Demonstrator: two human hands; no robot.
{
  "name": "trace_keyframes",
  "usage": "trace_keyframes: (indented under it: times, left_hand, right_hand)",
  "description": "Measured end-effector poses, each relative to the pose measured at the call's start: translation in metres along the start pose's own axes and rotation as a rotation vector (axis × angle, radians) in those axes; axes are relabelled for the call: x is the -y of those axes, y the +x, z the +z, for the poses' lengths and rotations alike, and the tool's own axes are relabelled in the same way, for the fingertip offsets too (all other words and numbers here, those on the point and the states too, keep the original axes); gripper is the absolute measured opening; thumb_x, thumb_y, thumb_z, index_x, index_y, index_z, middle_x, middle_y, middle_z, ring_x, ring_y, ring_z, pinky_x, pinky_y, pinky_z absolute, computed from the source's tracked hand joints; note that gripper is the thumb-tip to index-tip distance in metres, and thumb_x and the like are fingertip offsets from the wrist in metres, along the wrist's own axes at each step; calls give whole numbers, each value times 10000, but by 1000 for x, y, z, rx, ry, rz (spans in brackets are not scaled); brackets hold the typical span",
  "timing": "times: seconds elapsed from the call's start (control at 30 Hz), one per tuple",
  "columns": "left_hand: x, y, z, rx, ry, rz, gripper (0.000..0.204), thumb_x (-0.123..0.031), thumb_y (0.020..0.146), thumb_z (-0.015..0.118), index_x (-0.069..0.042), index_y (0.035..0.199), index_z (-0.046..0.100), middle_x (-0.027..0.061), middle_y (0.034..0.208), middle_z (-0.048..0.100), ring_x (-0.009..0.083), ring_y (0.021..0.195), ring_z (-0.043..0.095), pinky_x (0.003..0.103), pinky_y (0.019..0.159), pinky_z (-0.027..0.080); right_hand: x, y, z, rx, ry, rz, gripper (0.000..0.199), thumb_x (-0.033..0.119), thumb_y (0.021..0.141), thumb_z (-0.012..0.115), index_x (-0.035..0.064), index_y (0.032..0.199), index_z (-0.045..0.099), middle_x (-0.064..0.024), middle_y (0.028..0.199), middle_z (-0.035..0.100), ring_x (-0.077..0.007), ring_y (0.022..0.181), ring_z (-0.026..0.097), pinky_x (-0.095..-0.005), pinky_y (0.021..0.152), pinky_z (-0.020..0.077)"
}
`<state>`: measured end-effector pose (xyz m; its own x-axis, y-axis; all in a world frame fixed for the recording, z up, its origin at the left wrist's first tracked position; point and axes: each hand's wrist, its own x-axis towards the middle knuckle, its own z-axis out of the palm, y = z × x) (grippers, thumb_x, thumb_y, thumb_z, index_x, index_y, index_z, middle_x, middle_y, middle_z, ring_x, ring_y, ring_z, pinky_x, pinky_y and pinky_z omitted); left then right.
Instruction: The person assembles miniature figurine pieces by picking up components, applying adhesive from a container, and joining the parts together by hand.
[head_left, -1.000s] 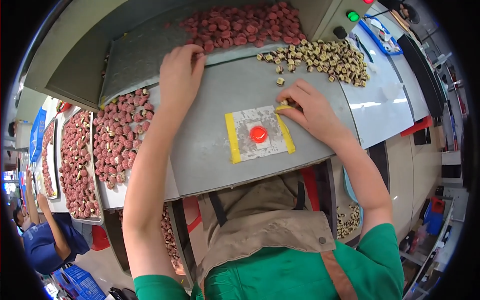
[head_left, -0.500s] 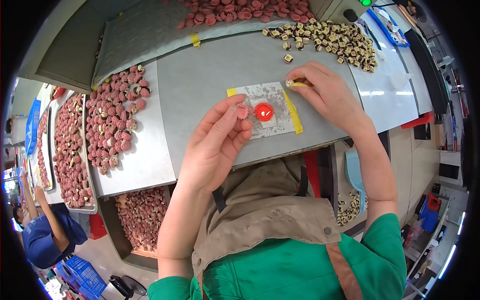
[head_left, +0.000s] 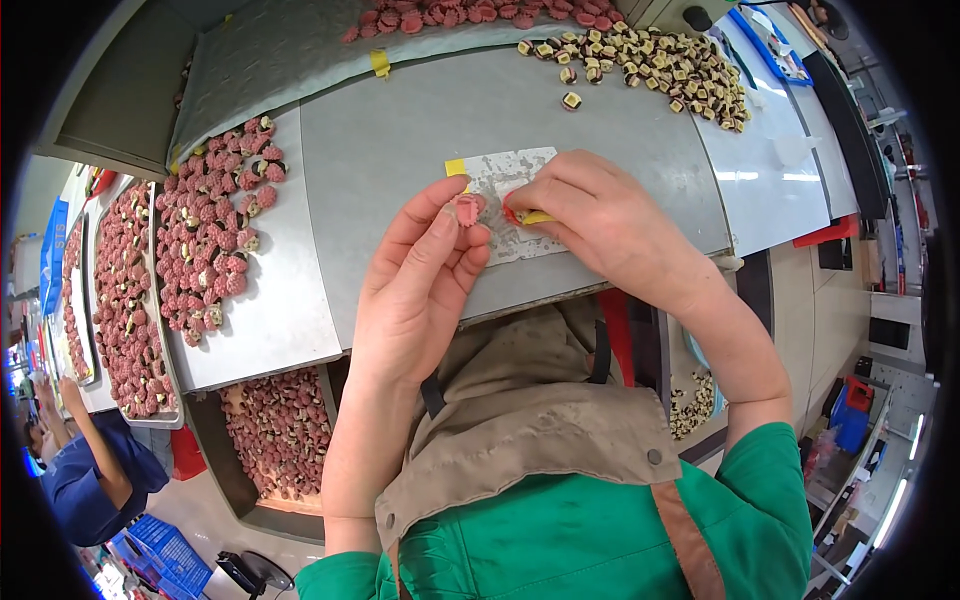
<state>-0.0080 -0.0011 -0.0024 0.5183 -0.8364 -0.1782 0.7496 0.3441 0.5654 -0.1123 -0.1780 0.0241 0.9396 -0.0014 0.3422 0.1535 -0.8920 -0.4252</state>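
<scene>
Between the thumb and fingertips of my left hand [head_left: 415,270] is a small pink, ridged cup-shaped shell [head_left: 467,209], its hollow facing up. My right hand [head_left: 600,215] is closed in a pinch over the red round fixture [head_left: 508,208], which it mostly covers. A small cream-and-dark piece is in that pinch, largely hidden by the fingers. Something yellow [head_left: 537,217] shows at the thumb. Both hands are above a stained white plate [head_left: 505,165], whose corner is taped down with yellow tape [head_left: 455,168] on the grey worktop.
Loose cream-and-dark pieces [head_left: 650,65] lie at the back right. Pink shells [head_left: 480,14] are heaped at the far side. Pink assembled pieces [head_left: 210,240] cover the left of the table, a tray [head_left: 135,300] and an open drawer [head_left: 275,440]. A co-worker [head_left: 100,470] stands at left.
My right hand has moved left and down from beside the plate to the red fixture, carrying the small piece. The left hand keeps the pink shell, turned slightly.
</scene>
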Motion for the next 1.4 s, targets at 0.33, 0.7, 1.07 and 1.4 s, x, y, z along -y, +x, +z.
trace_keyframes:
  times: [0.33,0.7,1.07,1.4]
  left_hand:
    - [0,-1,6,-20,68,3,365,-117,967,518,1,1308,461,38,1084,602,97,931,587,244,835,489]
    - [-4,-6,10,-32,160,-26,342,-174,966,542,0,1259,508,28,1068,593,87,927,570,233,834,470]
    - [-5,-6,6,0,156,-46,312,-213,977,533,-15,1218,541,35,1075,604,91,939,548,250,863,440]
    - [18,-8,8,-81,670,495,257,-141,953,568,8,1162,571,54,1104,597,109,990,580,256,867,488]
  right_hand:
    - [-5,-2,3,-58,-82,-5,249,21,724,671,46,965,615,-83,900,570,-291,847,571,-376,738,481]
    - [19,-8,1,-118,1018,399,210,49,933,537,-1,1137,548,-54,1094,577,-124,992,546,-257,842,454]
    - [23,3,17,-185,560,151,193,31,896,588,-9,1084,566,-79,1035,567,-169,952,574,-279,846,465]
    - [40,-2,34,-309,999,461,229,28,857,622,25,1074,550,-127,1023,586,-238,924,600,-303,797,497]
